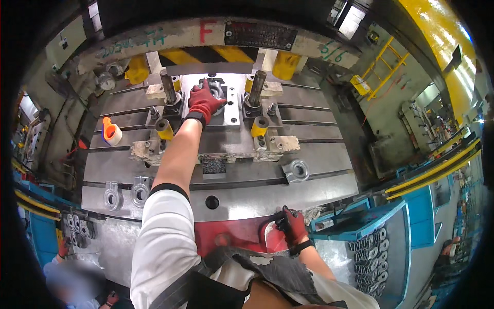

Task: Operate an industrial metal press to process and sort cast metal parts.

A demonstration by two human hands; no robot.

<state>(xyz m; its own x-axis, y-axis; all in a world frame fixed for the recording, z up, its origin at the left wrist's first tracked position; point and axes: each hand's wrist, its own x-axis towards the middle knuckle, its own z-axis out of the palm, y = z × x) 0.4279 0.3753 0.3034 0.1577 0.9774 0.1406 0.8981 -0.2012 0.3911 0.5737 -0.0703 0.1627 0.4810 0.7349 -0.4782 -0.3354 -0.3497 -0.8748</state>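
My left hand (202, 101), in a red glove, reaches far forward into the press die. Its fingers and thumb are around a grey ring-shaped metal part (218, 92) on the bright die plate (233, 109); the glove hides some of the part. My right hand (295, 226), also gloved in red, is low and to the right, beside the red panel (206, 235) at the table's front edge. Its fingers are curled at a dark thing (281, 219) that I cannot make out.
Guide posts (256, 88) and yellow-collared bushings (260, 126) flank the die, under the heavy upper block (206, 38). Ring parts (297, 171) and an orange-and-white tape roll (111, 133) lie on the slotted bed. A blue bin (405, 242) holds several parts. A co-worker (77, 283) is lower left.
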